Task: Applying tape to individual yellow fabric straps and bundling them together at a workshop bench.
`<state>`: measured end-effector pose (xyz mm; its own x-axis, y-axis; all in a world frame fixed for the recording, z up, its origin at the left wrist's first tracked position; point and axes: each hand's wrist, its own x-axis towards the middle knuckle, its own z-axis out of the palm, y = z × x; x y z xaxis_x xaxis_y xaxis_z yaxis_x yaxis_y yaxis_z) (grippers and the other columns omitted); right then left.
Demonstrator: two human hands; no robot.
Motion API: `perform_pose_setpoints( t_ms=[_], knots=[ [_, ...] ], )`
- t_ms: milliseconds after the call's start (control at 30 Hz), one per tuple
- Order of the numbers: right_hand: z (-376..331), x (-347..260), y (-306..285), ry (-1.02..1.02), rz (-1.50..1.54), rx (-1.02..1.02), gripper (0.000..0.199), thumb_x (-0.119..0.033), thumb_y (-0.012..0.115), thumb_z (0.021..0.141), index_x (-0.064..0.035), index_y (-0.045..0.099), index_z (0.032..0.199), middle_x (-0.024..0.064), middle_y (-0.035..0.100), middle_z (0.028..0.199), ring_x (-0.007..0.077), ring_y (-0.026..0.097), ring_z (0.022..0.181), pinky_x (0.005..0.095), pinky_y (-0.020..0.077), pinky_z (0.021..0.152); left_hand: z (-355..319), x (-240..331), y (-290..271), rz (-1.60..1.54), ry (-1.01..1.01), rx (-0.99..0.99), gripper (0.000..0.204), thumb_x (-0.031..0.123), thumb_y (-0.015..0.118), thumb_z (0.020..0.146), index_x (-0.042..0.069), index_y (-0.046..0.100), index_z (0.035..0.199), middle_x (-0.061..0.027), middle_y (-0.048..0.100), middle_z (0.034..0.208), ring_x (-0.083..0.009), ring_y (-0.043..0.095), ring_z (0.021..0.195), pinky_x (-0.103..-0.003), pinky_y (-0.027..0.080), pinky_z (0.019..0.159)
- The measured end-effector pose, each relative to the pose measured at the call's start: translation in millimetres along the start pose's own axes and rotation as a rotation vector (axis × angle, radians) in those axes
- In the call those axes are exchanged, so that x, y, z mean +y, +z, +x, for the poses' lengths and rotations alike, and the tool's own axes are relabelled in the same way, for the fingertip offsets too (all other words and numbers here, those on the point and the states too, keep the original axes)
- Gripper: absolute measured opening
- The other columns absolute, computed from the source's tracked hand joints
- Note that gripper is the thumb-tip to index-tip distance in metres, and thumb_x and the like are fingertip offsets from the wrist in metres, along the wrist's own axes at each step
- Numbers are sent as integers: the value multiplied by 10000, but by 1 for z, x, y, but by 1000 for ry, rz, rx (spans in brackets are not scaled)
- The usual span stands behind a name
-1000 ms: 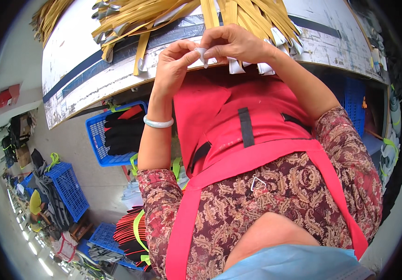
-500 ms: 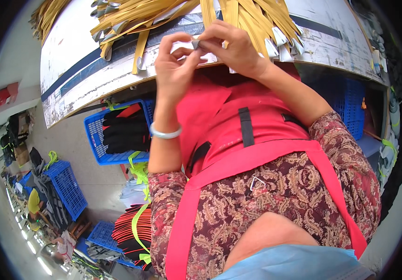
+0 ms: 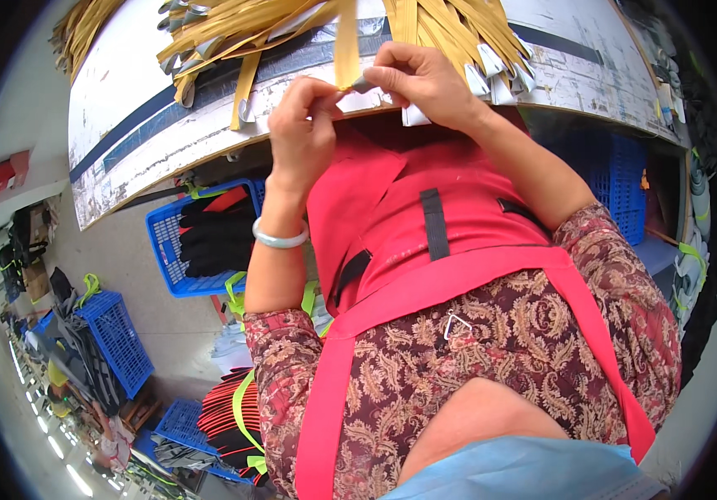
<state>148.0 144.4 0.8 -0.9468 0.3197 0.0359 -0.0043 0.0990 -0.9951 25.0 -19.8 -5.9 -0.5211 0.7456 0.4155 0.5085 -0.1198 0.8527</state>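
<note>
My left hand [image 3: 302, 125] and my right hand [image 3: 421, 79] meet at the near edge of a worn white worktable [image 3: 150, 133]. Together they pinch the lower end of a yellow strap [image 3: 345, 46] that hangs from a heap of yellow straps [image 3: 292, 21] on the table. A small grey tip shows between my fingertips. Several strap ends with grey or white tips [image 3: 500, 71] lie beside my right hand. A pale bangle [image 3: 279, 240] sits on my left wrist. I wear a red apron [image 3: 425, 250] over a patterned shirt.
A blue crate [image 3: 177, 250] with black and red gloves stands on the floor under the table's left side. More blue crates [image 3: 112, 333] and stacked gloves [image 3: 225, 417] lie lower left. Another blue crate [image 3: 617, 175] sits under the table at the right.
Both hands have moved up toward the table edge and now hold a yellow strap end; a second ago they held a small white piece lower, over the apron.
</note>
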Motion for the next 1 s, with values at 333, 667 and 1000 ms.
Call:
perform_pose_setpoints(
  t_ms=[333, 667, 1000],
  knots=[
    [-24, 6, -59, -35, -669, 111, 258, -249, 635, 946, -7, 615, 859, 28, 536, 699, 114, 533, 626, 273, 438, 589, -8, -21, -75, 276, -115, 490, 178, 48, 596, 940, 23, 594, 1116, -85, 649, 929, -178, 650, 857, -294, 561, 708],
    [-14, 15, -41, -214, -825, -30, 142, -150, 652, 885, -17, 618, 921, 108, 594, 874, 293, 594, 774, 366, 480, 710, -10, -43, 82, 330, -3, -82, 214, 105, 770, 726, 44, 668, 904, -102, 623, 936, -298, 585, 896, -394, 463, 806],
    [8, -20, -48, -25, -424, -317, 142, -97, 673, 874, -34, 591, 970, 53, 602, 897, 160, 594, 767, 317, 486, 696, 13, -23, 40, -309, -76, -197, 147, -130, 616, 799, -3, 568, 858, -90, 657, 949, -175, 615, 938, -285, 476, 858]
  ],
)
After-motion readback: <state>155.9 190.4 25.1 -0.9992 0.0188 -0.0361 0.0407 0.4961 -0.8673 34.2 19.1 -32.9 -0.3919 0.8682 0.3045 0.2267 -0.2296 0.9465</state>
